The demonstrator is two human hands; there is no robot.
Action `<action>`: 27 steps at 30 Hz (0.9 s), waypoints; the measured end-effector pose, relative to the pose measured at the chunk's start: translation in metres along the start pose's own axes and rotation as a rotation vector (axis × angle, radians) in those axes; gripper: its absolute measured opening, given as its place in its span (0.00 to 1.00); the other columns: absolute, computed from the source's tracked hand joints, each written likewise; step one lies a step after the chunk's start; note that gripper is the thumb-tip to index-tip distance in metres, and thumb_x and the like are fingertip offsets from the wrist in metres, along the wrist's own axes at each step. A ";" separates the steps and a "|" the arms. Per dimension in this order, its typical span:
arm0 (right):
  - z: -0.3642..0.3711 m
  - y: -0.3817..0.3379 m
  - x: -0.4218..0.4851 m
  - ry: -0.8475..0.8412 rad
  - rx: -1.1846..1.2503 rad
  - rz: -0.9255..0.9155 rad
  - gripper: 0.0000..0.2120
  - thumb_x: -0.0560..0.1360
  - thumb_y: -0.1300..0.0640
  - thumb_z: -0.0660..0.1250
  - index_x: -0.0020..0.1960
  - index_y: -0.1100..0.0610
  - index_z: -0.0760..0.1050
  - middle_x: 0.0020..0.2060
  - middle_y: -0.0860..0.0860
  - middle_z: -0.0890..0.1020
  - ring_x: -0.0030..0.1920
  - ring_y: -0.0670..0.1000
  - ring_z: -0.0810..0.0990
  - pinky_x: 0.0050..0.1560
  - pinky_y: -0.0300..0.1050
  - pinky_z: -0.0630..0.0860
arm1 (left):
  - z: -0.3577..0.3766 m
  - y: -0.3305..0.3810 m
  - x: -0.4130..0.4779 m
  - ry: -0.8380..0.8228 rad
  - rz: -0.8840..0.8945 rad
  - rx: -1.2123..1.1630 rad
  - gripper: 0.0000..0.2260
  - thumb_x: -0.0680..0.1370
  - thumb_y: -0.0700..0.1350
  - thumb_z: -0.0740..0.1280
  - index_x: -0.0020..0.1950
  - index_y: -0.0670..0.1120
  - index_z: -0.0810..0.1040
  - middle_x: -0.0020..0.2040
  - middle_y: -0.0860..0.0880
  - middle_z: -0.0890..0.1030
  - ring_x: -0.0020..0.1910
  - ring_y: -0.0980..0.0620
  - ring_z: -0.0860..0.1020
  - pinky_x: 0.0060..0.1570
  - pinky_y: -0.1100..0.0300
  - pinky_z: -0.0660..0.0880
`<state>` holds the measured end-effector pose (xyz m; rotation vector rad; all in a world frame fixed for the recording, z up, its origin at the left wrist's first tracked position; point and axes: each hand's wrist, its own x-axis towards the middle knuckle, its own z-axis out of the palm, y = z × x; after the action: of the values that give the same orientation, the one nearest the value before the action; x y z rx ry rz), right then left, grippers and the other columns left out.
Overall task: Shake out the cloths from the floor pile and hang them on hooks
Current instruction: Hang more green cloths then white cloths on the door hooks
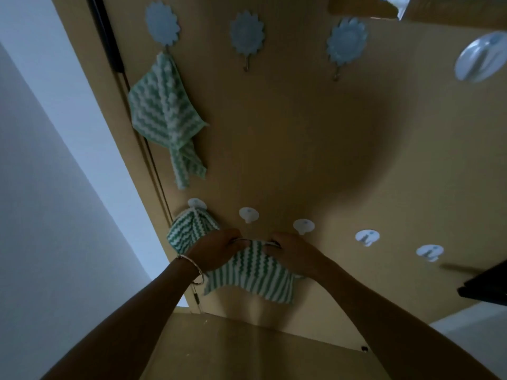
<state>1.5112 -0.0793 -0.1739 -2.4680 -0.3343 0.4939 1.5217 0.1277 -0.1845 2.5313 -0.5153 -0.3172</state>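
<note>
We see the left hand point(216, 249) and right hand point(290, 250) each pinching the top edge of the striped cloth point(255, 278) (green-and-white zigzag). It is held spread against the brown board point(301, 146), just below the second round hook point(248, 214) and the third round hook point(303, 225). At left, the upper hung cloth point(164, 111) hangs from a flower hook point(162, 23) and the lower hung cloth point(189, 229) from the first round hook point(197, 203).
</note>
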 end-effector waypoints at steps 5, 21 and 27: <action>-0.008 0.000 0.023 0.022 0.028 0.034 0.14 0.82 0.48 0.54 0.48 0.55 0.73 0.44 0.50 0.78 0.45 0.49 0.77 0.48 0.45 0.70 | -0.004 -0.009 0.025 0.109 -0.052 -0.004 0.15 0.80 0.55 0.57 0.42 0.47 0.76 0.41 0.48 0.79 0.41 0.50 0.76 0.45 0.58 0.72; 0.010 0.000 0.075 0.216 -0.016 0.247 0.20 0.84 0.49 0.48 0.59 0.59 0.74 0.58 0.57 0.79 0.60 0.57 0.76 0.64 0.52 0.67 | 0.005 -0.033 0.079 0.166 -0.203 -0.004 0.16 0.82 0.50 0.55 0.56 0.41 0.77 0.55 0.39 0.80 0.53 0.39 0.77 0.51 0.51 0.73; 0.023 0.006 0.081 0.125 -0.013 0.276 0.21 0.84 0.50 0.48 0.63 0.60 0.73 0.61 0.59 0.77 0.62 0.59 0.74 0.66 0.53 0.66 | 0.014 -0.036 0.086 0.037 -0.220 -0.025 0.18 0.83 0.48 0.52 0.66 0.41 0.72 0.63 0.38 0.75 0.60 0.40 0.74 0.58 0.54 0.69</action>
<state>1.5751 -0.0451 -0.2168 -2.5559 0.0556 0.4467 1.6054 0.1132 -0.2254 2.5682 -0.2175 -0.3538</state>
